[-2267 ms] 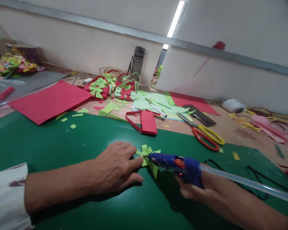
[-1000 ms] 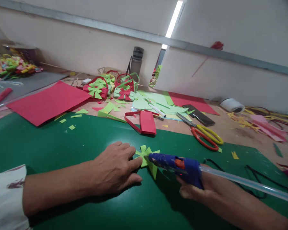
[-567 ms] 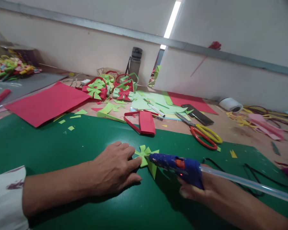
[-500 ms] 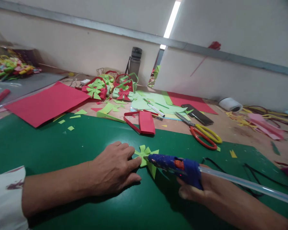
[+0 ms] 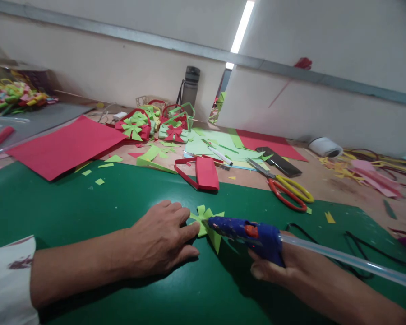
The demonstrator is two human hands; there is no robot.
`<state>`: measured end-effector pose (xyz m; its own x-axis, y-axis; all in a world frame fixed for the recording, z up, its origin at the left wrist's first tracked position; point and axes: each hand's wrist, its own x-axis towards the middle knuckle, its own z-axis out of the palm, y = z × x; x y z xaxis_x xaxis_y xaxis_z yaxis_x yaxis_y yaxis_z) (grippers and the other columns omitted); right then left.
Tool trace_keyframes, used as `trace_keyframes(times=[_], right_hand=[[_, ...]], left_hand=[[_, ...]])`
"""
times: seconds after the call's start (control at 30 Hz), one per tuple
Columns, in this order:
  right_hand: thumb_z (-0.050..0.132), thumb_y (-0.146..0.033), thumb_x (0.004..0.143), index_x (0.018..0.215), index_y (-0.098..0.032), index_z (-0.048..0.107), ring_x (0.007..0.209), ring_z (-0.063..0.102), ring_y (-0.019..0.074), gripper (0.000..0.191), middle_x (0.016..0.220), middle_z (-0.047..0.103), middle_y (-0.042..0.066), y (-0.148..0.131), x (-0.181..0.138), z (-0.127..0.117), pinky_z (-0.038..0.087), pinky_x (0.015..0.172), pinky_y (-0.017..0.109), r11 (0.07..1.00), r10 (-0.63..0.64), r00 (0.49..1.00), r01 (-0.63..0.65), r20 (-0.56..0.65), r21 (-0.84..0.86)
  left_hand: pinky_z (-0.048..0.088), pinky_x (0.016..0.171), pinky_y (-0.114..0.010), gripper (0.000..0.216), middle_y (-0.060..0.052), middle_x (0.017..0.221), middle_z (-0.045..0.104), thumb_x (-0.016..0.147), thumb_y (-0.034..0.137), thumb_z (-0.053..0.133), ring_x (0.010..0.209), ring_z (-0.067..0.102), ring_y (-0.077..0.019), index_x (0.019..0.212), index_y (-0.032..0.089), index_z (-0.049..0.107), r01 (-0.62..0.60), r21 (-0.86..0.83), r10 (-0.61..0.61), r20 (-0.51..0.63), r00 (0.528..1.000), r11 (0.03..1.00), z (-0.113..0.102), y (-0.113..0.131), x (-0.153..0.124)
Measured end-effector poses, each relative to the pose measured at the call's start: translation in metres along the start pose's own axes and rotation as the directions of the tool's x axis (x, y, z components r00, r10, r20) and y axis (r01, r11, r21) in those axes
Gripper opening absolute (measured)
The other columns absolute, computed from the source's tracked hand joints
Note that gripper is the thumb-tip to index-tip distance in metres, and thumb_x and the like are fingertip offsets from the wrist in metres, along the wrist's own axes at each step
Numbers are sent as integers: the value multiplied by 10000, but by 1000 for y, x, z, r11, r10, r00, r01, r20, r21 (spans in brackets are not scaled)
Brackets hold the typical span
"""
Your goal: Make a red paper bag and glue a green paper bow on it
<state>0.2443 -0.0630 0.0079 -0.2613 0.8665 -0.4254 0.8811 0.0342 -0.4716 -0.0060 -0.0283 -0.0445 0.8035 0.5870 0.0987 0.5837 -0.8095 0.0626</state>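
Note:
A light green paper bow lies on the green cutting mat. My left hand rests palm down on the mat, fingers together, with its fingertips pressing the bow's left edge. My right hand is closed round the grip of a blue glue gun. The gun's nozzle touches the middle of the bow. A clear glue stick sticks out of the gun's back toward the right.
Beyond the mat lie a folded red paper piece, red-and-yellow scissors, a dark phone, a pen, a large red sheet, finished paper baskets, a grey bottle and a white roll. A black cord crosses the mat's right side.
Almost nothing differs. Both hands, the bow and the glue gun hold their places; only the camera shifts very slightly.

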Motion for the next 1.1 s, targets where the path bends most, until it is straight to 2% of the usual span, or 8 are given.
trace_keyframes(times=[0.4,0.63,0.83,0.93,1.1], right_hand=[[548,-376,814,758,-217,540,593,445,123,169,705,543,-33,3,1,-1,330,492,216,1000,2,1000,-2,14,4],[558,-321,778,726,-218,542,553,433,121,117,655,536,-40,-12,2,0,340,495,222,1000,-14,999,14,-37,-18],[521,-452,809,786,-223,581,634,520,160,238,725,592,-9,0,4,-1,390,525,235,998,43,999,-43,6,-35],[554,-412,782,825,-237,608,668,569,183,188,756,633,-6,2,-1,-1,427,558,248,999,22,999,-24,-44,-43],[588,-318,753,893,-274,637,808,634,208,155,895,693,-19,-3,-7,4,483,670,248,994,-107,980,109,-170,4]], left_hand=[[317,608,-332,292,-53,821,541,912,460,385,684,455,-198,957,219,544,0,1,0,-11,1000,1000,1,0,0],[323,609,-326,303,-58,821,545,908,466,389,686,457,-196,984,216,542,5,7,-5,-1,1000,1000,0,0,0],[326,617,-340,297,-57,823,545,909,463,389,692,461,-204,966,218,548,0,11,0,-11,1000,1000,0,1,-1],[323,616,-339,293,-57,822,546,912,453,386,690,459,-204,978,217,547,-4,4,4,-4,1000,1000,0,1,-1],[319,616,-343,303,-59,828,547,915,457,376,695,461,-208,982,221,552,-3,10,3,10,1000,1000,-1,1,-1]])
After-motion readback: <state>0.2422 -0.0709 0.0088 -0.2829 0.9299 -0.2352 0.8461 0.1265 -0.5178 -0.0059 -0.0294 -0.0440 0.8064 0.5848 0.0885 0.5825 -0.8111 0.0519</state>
